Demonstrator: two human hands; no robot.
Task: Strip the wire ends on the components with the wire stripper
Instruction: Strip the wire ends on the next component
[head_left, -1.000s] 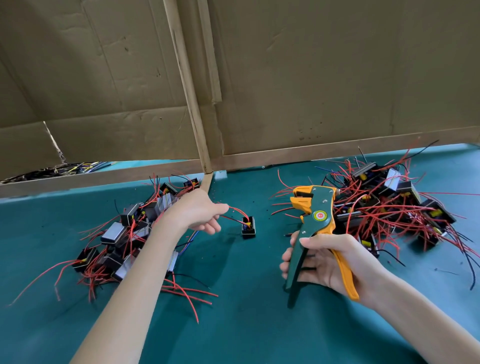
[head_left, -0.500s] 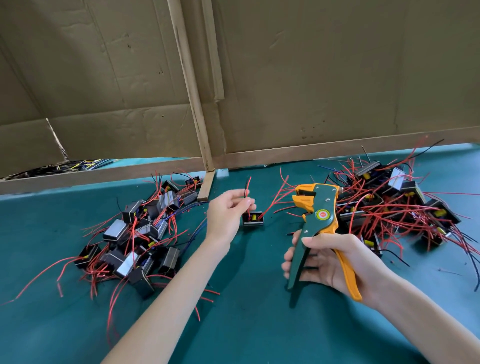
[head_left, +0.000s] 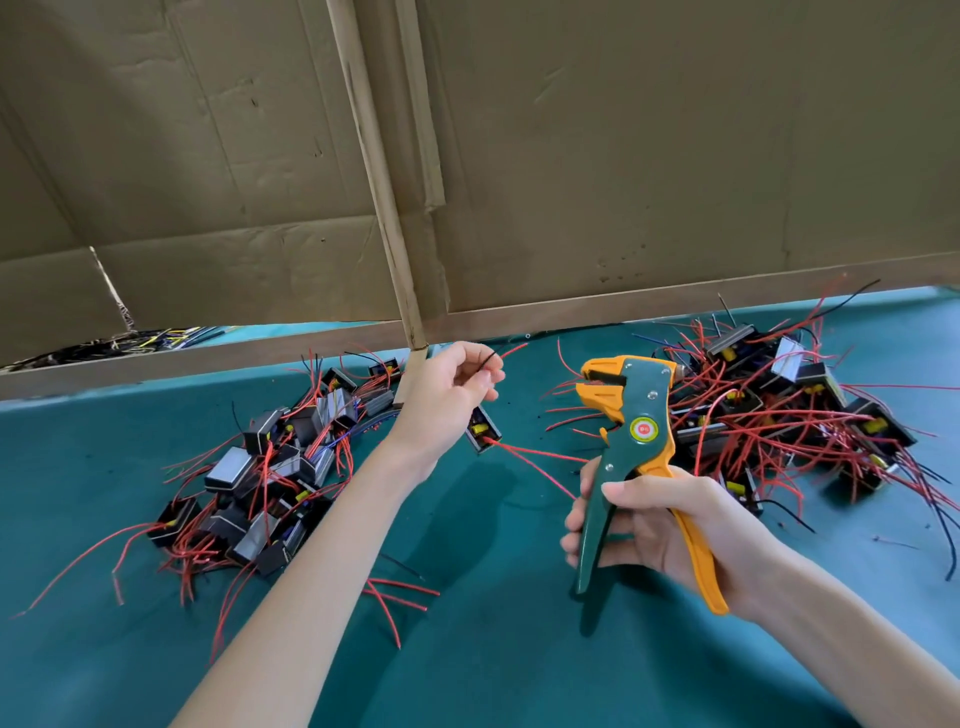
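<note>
Left hand (head_left: 441, 400) is up off the green mat (head_left: 467, 665) now. A second ago it reached beside the left heap; now thumb and fingertips pinch a thin black wire (head_left: 488, 358), with the small black part (head_left: 483, 431) dangling just under it, centre frame. Right hand (head_left: 654, 530) wraps both handles of the wire stripper (head_left: 631, 410), head lifted, near the wire but apart. Feeding the end in looks next. Heaps wait at left (head_left: 270, 467) and right (head_left: 779, 415).

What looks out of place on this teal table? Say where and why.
Red wire lengths lie on the teal table beside the left forearm, outside the left heap of black box components; apparently strays, far ends hidden.
</note>
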